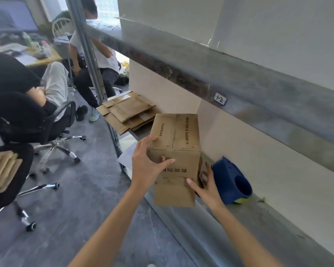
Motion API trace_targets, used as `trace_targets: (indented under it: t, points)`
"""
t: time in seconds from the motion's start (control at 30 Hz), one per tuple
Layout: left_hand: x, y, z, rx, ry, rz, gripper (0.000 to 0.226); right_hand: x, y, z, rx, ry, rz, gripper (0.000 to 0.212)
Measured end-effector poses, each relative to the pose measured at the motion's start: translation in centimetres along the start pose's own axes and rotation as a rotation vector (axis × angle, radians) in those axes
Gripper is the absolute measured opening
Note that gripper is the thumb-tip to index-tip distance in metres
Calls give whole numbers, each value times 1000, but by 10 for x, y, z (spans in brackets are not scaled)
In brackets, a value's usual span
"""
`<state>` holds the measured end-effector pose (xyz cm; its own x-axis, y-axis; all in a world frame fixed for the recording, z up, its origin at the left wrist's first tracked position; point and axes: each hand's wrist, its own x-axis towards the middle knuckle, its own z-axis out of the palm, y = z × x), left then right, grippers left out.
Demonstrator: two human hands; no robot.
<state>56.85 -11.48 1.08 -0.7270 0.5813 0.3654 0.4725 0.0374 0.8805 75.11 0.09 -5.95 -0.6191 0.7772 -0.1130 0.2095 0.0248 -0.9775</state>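
So the cardboard box (178, 132) sat on the lower metal shelf (258, 218), just left of the blue tape dispenser (229, 180), almost touching it, with its near end sticking out past the shelf's front edge. The left hand (146, 166) was clamped on the box corner farthest from the dispenser, fingers (148, 140) hooked over the top edge and thumb laid across the front face, I'd guess to keep the thing from sliding or tipping. The right hand (208, 189) worked the side nearest the dispenser, with fingers straight and spread against the box's side and thumb pressed flat on a loose front flap that hung down. It looked like that flap was getting folded shut, which would explain the dispenser parked right there, ready for sealing. Well beyond the dispenser, farther along the same shelf, lay a pile of flattened cartons (127, 110), probably next in line. Above the dispenser, a small handwritten label (220, 98) was stuck on the upper shelf's edge.
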Motion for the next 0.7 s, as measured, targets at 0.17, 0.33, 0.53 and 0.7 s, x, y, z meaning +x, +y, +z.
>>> trace_targets:
  t: [0.17, 0.33, 0.53, 0.7]
  points:
    - [3, 2, 2, -2, 81, -33, 74, 4, -3, 5, 80, -24, 95, 103]
    - [-4, 1, 20, 42, 52, 3, 70, 8, -13, -2, -55, 82, -4, 99]
    - [-19, -11, 43, 177, -63, 83, 71, 13, -37, -40, -435, 118, -357, 101]
    - [-30, -23, 44, 178, -91, 85, 74, 22, -48, -50, -626, -31, -412, 58]
